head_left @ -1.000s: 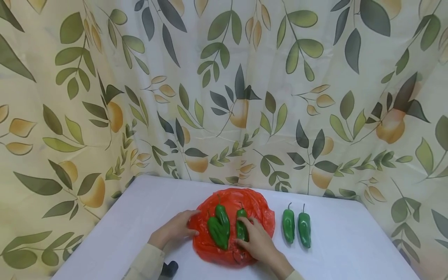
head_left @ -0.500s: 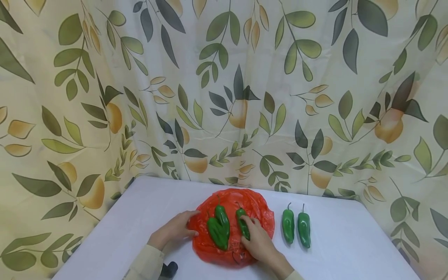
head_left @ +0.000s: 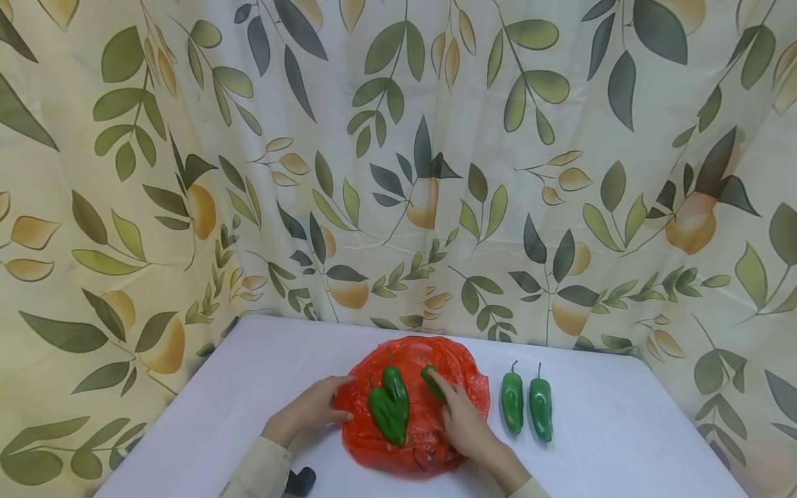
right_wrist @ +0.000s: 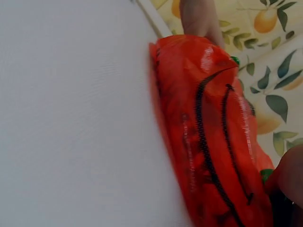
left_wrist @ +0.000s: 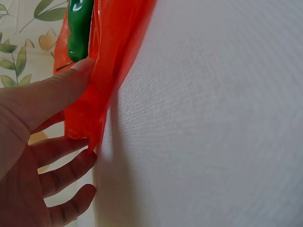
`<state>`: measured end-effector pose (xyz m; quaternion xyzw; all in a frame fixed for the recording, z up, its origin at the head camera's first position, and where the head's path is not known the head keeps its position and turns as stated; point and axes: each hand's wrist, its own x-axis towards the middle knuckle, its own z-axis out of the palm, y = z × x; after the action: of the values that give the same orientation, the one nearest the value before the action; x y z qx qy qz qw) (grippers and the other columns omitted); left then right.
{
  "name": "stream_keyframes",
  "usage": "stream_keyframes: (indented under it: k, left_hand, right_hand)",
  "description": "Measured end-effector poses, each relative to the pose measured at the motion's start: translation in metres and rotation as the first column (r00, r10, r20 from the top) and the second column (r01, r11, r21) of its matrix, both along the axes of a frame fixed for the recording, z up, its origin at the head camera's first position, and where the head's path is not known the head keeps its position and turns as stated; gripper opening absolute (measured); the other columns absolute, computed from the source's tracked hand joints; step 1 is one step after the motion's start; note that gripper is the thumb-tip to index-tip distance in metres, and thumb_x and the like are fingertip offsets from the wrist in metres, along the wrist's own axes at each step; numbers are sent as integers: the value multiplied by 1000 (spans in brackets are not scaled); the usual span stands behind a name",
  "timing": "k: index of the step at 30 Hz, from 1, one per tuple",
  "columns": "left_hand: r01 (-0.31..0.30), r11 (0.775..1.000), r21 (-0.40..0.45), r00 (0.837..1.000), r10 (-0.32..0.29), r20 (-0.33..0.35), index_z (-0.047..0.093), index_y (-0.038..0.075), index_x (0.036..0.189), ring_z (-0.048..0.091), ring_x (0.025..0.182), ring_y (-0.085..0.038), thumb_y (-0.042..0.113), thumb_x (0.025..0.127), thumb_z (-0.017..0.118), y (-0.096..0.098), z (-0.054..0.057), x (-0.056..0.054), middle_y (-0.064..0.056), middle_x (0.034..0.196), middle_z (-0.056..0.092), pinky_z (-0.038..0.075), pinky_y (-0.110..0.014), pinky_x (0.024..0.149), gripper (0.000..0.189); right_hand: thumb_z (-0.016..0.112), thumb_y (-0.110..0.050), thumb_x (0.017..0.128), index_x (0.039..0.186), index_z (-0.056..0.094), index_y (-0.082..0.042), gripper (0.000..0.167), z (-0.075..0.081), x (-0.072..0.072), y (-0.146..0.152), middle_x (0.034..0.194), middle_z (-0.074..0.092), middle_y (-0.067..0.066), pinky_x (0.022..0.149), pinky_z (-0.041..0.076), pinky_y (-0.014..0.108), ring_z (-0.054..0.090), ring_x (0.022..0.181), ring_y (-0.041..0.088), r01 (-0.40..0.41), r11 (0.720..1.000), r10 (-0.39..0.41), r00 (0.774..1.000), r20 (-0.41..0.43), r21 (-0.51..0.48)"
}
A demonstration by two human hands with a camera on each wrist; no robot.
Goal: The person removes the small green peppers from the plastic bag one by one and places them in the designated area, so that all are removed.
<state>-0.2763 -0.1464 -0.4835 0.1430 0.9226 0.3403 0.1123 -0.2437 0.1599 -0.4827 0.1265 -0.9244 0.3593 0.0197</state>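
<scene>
A rounded, crinkled red plastic bag [head_left: 414,456] lies on the white table. Side by side on its left part are two green peppers [head_left: 389,411]. Another green pepper [head_left: 431,379] slants on the bag's upper right. My right hand [head_left: 468,427] holds this one, index finger stretched along it and thumb at its lower side; the hand covers its lower end. At the bag's left edge, my left hand [head_left: 314,407] rests with fingers and thumb spread. In the left wrist view the left thumb [left_wrist: 61,90] touches the red plastic, and the fingertips are at its border.
Two more green peppers [head_left: 526,401] lie parallel on the table, right of the bag. A dark rounded object [head_left: 301,481] shows by the left sleeve. Behind the white table [head_left: 623,429] hangs a leaf-patterned curtain [head_left: 398,173].
The right hand has shifted slightly right, and the pepper under it has turned from near upright to slanting, its lower end swinging right. My left hand keeps its place.
</scene>
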Motion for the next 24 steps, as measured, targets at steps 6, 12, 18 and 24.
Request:
stream_keyframes:
  k: [6, 12, 18, 24]
  left_hand:
    - [15, 1000, 12, 1000, -15, -10, 51, 12, 148, 49, 138, -39, 21, 84, 82, 0, 0, 0, -14, 147, 55, 45, -62, 110, 72]
    - [20, 1000, 16, 1000, -20, 1, 51, 13, 148, 49, 138, -39, 22, 84, 82, 0, -1, 0, -13, 147, 56, 45, -62, 110, 72]
    - [12, 1000, 11, 1000, -12, -1, 51, 13, 148, 49, 138, -38, 22, 84, 82, 0, 0, 0, -13, 147, 56, 45, -62, 110, 72]
    - [10, 1000, 15, 1000, -10, 7, 51, 14, 148, 50, 138, -37, 23, 84, 82, -2, 1, 0, -12, 147, 56, 46, -61, 109, 71]
  right_hand:
    - [47, 3, 98, 150, 49, -23, 57, 12, -2, 6, 144, 48, 24, 103, 49, 66, 53, 131, 43, 30, 996, -26, 998, 55, -85]
    - [53, -4, 99, 149, 48, -27, 55, 21, -2, 12, 151, 49, 17, 105, 47, 67, 49, 136, 40, 35, 984, -26, 998, 53, -177]
    - [64, -6, 97, 150, 46, -26, 60, 27, -4, 16, 153, 46, 20, 100, 51, 67, 50, 135, 45, 19, 969, -10, 999, 34, -246]
    - [68, -4, 94, 150, 44, -29, 66, 30, -6, 18, 154, 44, 18, 98, 55, 61, 50, 134, 43, 14, 950, 9, 997, 72, -313]
